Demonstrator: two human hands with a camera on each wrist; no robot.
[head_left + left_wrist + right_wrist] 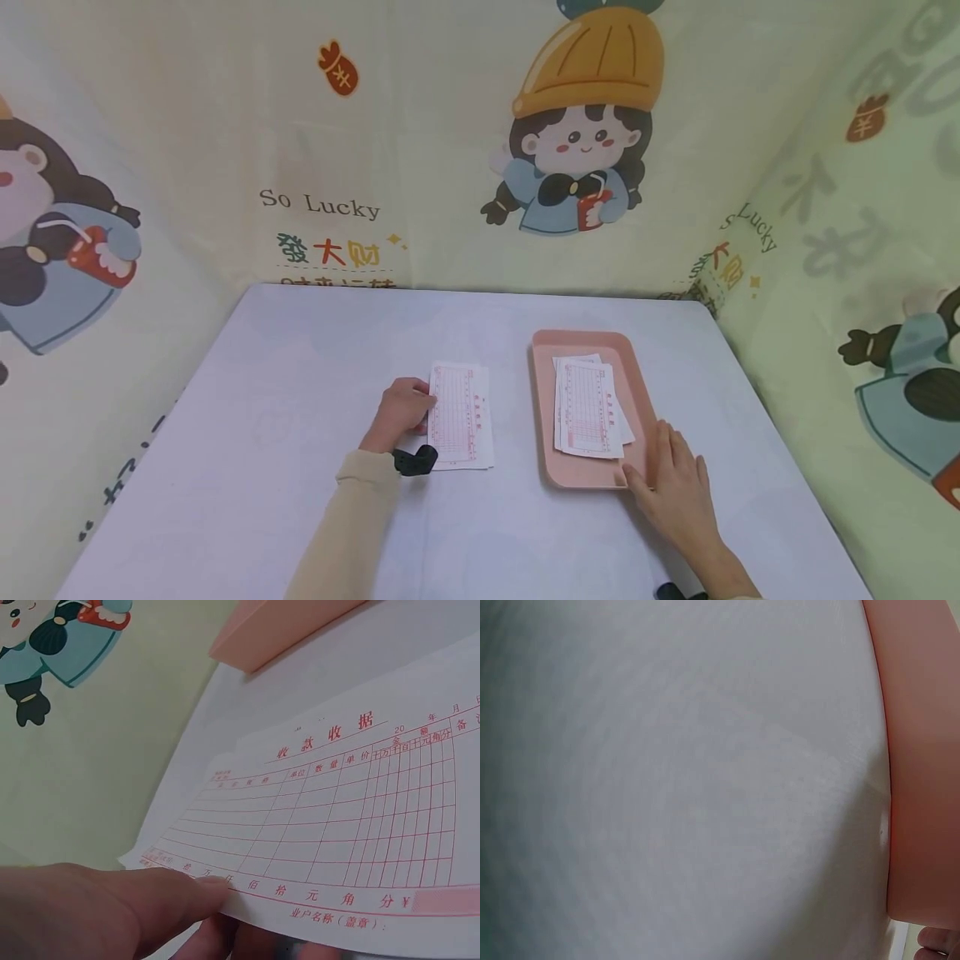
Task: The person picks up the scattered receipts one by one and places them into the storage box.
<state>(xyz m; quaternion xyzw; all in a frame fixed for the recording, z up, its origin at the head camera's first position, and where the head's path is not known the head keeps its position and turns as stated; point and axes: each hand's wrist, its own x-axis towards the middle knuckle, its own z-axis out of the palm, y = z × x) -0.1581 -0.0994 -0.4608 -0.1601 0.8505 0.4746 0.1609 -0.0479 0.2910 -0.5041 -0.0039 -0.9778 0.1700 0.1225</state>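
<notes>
My left hand (405, 408) pinches the left edge of printed receipt slips (457, 417) that lie as a small stack on the table. Seen from the left wrist, the thumb (176, 900) presses on top of the red-lined receipt slip (322, 817) while fingers curl beneath its edge. At the near right corner of a pink tray (551, 467) rests my right hand (678, 487), thumb at the front rim and fingers stretched along the right side. Inside the tray, more receipt slips (588, 408) lie in an uneven, slightly fanned pile. The right wrist view catches the outer tray wall (926, 765).
Both stacks sit on a white table (225, 467), the tray right of the loose slips with a strip of tabletop between. A patterned cloth (442, 150) with cartoon figures rises behind the table and along its sides.
</notes>
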